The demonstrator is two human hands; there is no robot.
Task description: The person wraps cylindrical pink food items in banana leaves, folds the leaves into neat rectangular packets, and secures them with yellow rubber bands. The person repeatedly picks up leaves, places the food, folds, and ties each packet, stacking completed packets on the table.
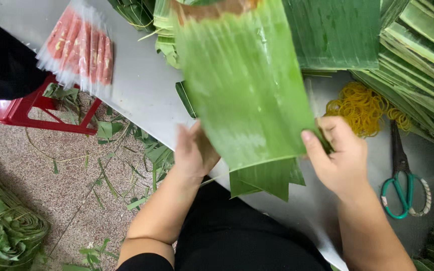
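Stack of long green leaves (pixel 247 95) at frame centre, above grey table (pixel 141 85); held by near end. Left hand (pixel 194 153) and right hand (pixel 340 155), each grip closed on leaves. Judged best: edges kept flush, hold light to avoid tearing.

Grey table (pixel 141 85) with stacked green leaves (pixel 418 55), yellow rubber bands (pixel 360 105), green-handled scissors (pixel 400 175), clear packets (pixel 81 47).

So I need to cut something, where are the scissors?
The scissors lie on the grey table just right of the right hand, below the yellow rubber bands.
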